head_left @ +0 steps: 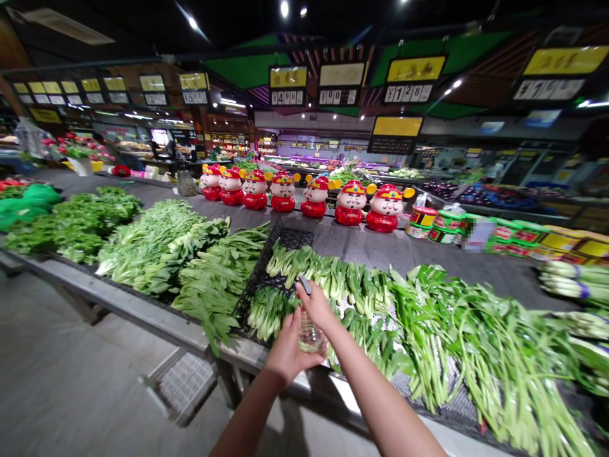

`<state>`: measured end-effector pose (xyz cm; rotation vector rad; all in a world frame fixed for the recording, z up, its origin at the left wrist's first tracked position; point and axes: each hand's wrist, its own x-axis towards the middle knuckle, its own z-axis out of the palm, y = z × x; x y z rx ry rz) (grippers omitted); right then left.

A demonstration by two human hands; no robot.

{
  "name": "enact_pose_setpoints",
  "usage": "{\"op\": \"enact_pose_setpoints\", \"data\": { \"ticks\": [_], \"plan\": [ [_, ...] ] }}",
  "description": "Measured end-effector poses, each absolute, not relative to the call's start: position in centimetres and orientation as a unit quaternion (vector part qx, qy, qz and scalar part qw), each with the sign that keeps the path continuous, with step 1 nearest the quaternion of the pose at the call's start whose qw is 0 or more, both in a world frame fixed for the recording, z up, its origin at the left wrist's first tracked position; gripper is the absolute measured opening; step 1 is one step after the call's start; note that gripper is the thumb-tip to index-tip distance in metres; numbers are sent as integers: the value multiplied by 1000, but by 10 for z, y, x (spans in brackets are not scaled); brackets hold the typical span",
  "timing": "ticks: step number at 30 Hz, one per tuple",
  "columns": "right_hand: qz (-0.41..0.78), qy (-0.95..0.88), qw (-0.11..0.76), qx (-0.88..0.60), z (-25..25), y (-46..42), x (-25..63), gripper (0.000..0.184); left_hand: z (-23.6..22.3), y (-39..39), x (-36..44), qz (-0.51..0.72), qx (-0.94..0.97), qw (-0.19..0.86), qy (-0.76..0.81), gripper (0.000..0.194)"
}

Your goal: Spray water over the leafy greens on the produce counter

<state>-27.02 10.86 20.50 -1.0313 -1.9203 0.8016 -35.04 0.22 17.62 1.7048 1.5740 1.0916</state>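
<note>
A clear spray bottle (310, 336) with a grey nozzle is held in both hands over the front of the vegetable stand. My left hand (287, 350) wraps round the bottle's body from the left and below. Around the bottle's top, my right hand (314, 306) is closed, with the nozzle pointing forward and left. Right beneath and beyond lie rows of bok choy (333, 271) on a black mesh tray. A bunch of small leafy greens (269, 312) is close to the left of my hands. Long-stemmed greens (432, 330) spread out to the right.
Leafy bundles (214, 270) lie left of a black crate wall (259, 266). Several red figurines (349, 206) line the back ledge, with stacked tins (450, 225) to their right. Below the metal front edge (157, 314), a grey crate (183, 384) sits on the floor. Price signs (413, 79) hang overhead.
</note>
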Motion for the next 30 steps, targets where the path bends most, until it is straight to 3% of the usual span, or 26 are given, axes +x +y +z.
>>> {"op": "enact_pose_setpoints", "data": {
  "ticks": [18, 30],
  "plan": [
    [322, -753, 397, -414, 197, 99, -281, 38, 158, -3, -359, 398, 639, 283, 595, 112],
    [348, -758, 387, -394, 173, 91, -280, 36, 131, -22, -355, 432, 640, 228, 592, 113]
  ]
}}
